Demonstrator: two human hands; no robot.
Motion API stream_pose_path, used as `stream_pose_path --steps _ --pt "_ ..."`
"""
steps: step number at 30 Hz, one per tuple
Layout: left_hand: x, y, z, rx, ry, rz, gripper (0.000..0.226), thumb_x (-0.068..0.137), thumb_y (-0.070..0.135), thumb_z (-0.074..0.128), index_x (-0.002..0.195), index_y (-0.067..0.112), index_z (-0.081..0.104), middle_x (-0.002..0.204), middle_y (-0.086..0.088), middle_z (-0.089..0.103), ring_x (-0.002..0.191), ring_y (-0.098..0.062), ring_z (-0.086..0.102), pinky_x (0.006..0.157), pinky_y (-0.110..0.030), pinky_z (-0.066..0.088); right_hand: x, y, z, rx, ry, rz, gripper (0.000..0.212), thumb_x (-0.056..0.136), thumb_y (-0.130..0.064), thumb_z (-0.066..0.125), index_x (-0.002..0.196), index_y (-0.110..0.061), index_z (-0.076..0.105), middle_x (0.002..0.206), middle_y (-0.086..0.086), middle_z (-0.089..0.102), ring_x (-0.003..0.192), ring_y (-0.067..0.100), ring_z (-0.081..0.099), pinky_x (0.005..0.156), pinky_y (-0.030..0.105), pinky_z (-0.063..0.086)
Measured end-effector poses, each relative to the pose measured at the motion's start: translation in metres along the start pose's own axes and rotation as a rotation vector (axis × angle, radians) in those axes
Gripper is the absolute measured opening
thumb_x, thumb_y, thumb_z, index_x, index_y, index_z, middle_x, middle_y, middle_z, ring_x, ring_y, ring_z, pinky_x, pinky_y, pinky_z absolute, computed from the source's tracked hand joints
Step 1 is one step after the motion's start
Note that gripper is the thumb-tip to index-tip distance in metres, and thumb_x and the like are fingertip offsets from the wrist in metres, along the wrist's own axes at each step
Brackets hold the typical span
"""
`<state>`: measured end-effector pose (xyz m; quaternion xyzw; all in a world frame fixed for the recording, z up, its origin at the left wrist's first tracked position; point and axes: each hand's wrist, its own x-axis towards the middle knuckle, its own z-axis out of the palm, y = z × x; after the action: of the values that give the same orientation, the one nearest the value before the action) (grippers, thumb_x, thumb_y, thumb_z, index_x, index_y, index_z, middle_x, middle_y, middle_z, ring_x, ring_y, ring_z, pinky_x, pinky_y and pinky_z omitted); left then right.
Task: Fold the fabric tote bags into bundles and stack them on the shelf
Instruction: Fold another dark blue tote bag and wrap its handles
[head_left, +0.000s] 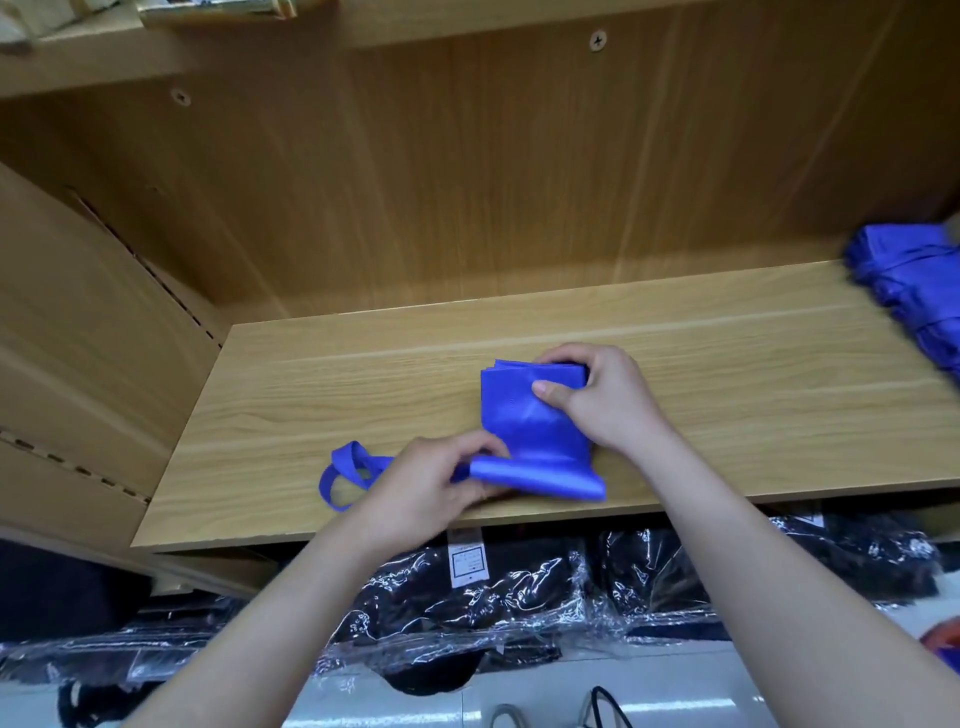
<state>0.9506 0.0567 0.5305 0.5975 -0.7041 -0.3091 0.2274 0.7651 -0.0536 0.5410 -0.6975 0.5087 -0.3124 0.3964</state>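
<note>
Bag: one blue tote bag (524, 421), partly folded, lies at centre frame on the shelf (291, 405), near its front edge.
Left hand: the left hand (431, 488) has a narrow grip, pinching the bag's rolled lower edge where the strap leaves it.
Right hand: the right hand (602, 400) curls its grip round the far end of the folded part, thumb pressed on top.
Handle: one handle loop (343, 475) lies loose on the shelf, left of centre.
Handling: probably light, soft and limp, with a slight sheen. Folds will likely spring open unless pinned, so hold the folded edges and keep the strap taut.
Count: one bag in work, and one stack of blue bundles (914, 296) at the right edge, too blurred to count.
</note>
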Motion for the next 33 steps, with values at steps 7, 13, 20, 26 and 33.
stream_pose_path --steps 7,13,20,26,33 --pt "0.025 0.01 0.006 0.169 0.211 -0.103 0.029 0.095 0.04 0.055 0.11 0.016 0.061 0.092 -0.008 0.071 0.092 -0.032 0.061 0.07 -0.035 0.039 -0.006 -0.017 -0.007 0.231 -0.155 0.21 0.018 0.087 -0.006 0.055 0.076 -0.017 0.064 0.067 -0.001 0.057 0.059 0.011 0.046 0.056 0.024 0.036" --pt "0.021 0.015 0.011 0.16 0.336 -0.153 0.024 0.093 0.041 0.057 0.105 0.021 0.053 0.077 -0.005 0.067 0.079 -0.035 0.059 0.062 -0.034 0.029 -0.016 -0.031 -0.022 -0.233 -0.418 -0.006 0.052 0.071 -0.064 0.069 0.093 -0.022 0.048 0.085 -0.008 0.057 0.076 0.013 0.049 0.068 0.03 0.039" --pt "0.02 0.019 0.008 -0.024 0.273 -0.124 0.079 0.09 0.023 0.066 0.152 0.026 0.016 0.138 0.004 0.048 0.124 -0.012 0.047 0.098 -0.016 0.032 -0.028 -0.037 -0.018 -0.548 -0.343 -0.37 0.05 0.088 -0.034 0.067 0.128 -0.02 0.039 0.12 -0.005 0.053 0.108 0.021 0.052 0.083 0.03 0.038" --pt "0.019 0.021 0.006 -0.019 0.236 -0.039 0.065 0.087 0.001 0.063 0.143 0.016 0.034 0.133 -0.003 0.053 0.12 -0.019 0.049 0.094 -0.003 0.028 -0.041 -0.039 -0.014 -0.866 -0.271 -0.501 0.047 0.095 -0.048 0.046 0.128 -0.015 0.04 0.109 0.005 0.042 0.105 0.027 0.05 0.08 0.038 0.042" --pt "0.015 0.034 0.002 0.089 0.33 0.144 0.064 0.084 -0.004 0.058 0.141 0.018 0.038 0.133 0.003 0.05 0.12 -0.012 0.047 0.095 -0.013 0.034 -0.034 -0.029 -0.017 -0.982 -0.143 -0.623 0.056 0.092 -0.064 0.022 0.09 -0.014 0.048 0.076 0.005 0.058 0.065 0.028 0.058 0.059 0.035 0.034"
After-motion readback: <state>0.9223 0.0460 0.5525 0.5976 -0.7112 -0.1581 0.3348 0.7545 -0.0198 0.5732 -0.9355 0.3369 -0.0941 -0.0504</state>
